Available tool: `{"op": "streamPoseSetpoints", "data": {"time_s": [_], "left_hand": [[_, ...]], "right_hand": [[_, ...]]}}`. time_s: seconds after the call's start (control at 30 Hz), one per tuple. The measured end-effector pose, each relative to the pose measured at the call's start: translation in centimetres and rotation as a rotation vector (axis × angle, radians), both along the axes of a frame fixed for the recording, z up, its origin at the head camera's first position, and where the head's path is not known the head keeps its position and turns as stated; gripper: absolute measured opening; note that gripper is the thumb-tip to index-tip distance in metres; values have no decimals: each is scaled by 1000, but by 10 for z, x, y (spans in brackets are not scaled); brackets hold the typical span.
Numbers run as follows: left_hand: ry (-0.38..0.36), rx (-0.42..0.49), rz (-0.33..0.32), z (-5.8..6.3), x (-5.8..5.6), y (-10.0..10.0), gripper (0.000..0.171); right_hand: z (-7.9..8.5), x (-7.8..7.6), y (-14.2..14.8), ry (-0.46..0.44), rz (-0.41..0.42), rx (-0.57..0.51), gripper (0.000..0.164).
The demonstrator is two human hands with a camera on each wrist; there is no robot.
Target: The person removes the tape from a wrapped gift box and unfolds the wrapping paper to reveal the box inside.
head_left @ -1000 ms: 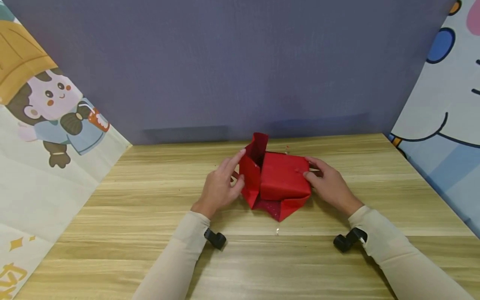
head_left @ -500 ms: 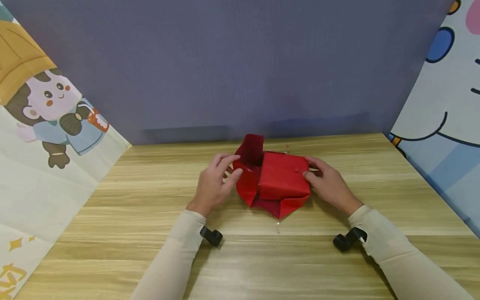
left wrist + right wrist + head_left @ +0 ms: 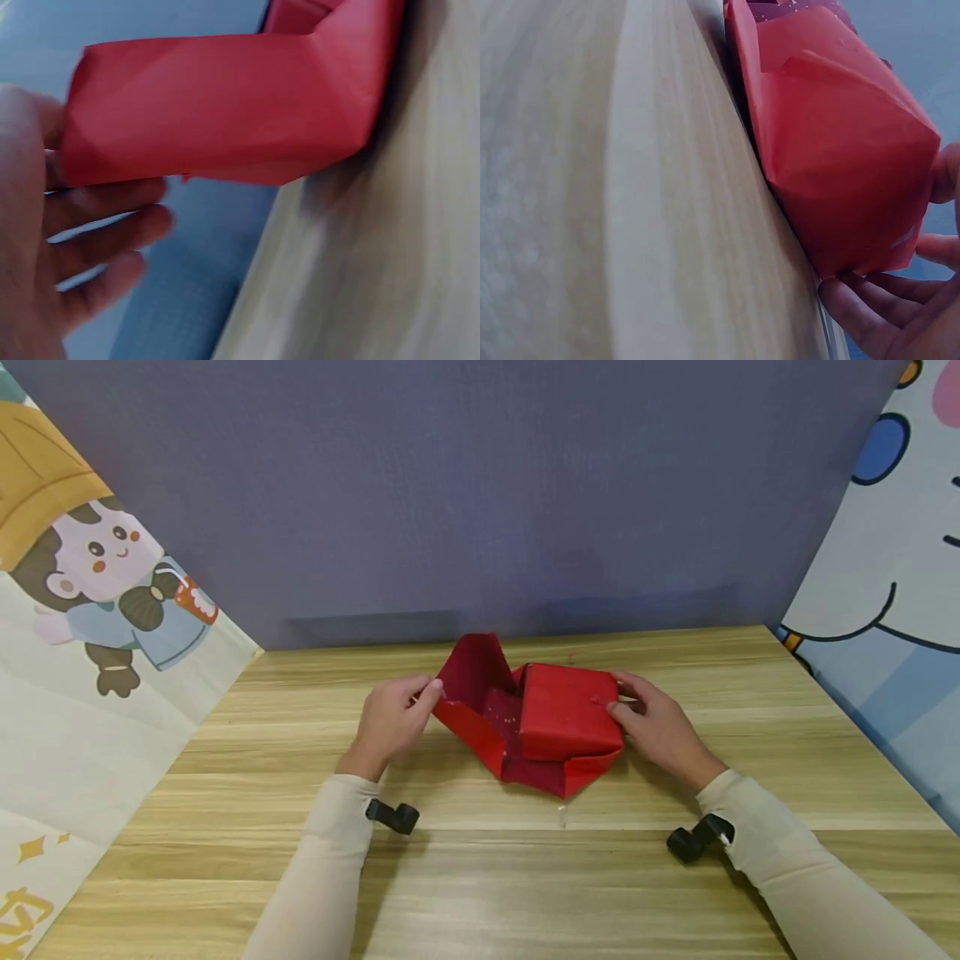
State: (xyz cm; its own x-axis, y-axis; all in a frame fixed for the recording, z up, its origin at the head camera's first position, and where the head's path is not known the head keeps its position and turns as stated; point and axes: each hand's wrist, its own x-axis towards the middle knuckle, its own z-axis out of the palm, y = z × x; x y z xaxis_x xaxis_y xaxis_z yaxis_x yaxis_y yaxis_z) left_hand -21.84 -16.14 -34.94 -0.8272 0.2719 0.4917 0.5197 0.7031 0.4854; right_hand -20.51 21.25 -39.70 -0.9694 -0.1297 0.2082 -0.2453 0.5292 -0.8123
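A box-shaped package in red wrapping paper (image 3: 572, 710) sits on the wooden table, its paper loose on the left side. My left hand (image 3: 390, 718) pinches the edge of the unfolded red paper flap (image 3: 472, 727) between thumb and fingers, with the other fingers spread below it in the left wrist view. The flap's darker inner face (image 3: 476, 672) shows, dotted with small light specks deeper in. At the package's right end, my right hand (image 3: 663, 727) grips it, thumb at the upper edge and fingers around the far side and bottom. A creased paper fold (image 3: 847, 127) fills the right wrist view.
The light wood table (image 3: 480, 885) ends at a grey-purple panel (image 3: 480, 502) behind the package. Printed cartoon panels stand at the left (image 3: 112, 610) and right (image 3: 885, 568). A small clear scrap (image 3: 562, 814) lies in front of the package.
My left hand has moved left, taking hold of the paper flap and pulling it outward from the package, so more of its inner side shows. My right hand stays at the right end.
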Motion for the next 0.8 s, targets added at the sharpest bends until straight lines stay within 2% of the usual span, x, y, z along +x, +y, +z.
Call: {"op": "streamPoseSetpoints", "data": {"time_s": [0.27,0.37,0.43,0.5,0.6,0.8], "left_hand": [[-488,-9,-111,15,-1,-30,20],[-585,-39,-147,16,0,-38,21],[-610,-63,-152,16,0,-41,32],[-594,-105,-144,15,0,-41,45],[-556,-214,-83,15,0,-36,62],[-473,-475,32,15,7,-22,71]], "right_hand": [[3,1,0,-8,17,-38,56],[5,2,1,-9,26,-23,57],[5,3,2,-13,30,4,58],[5,3,3,-13,26,38,58],[6,2,4,-18,20,72,57],[8,2,4,-25,14,104,57]]}}
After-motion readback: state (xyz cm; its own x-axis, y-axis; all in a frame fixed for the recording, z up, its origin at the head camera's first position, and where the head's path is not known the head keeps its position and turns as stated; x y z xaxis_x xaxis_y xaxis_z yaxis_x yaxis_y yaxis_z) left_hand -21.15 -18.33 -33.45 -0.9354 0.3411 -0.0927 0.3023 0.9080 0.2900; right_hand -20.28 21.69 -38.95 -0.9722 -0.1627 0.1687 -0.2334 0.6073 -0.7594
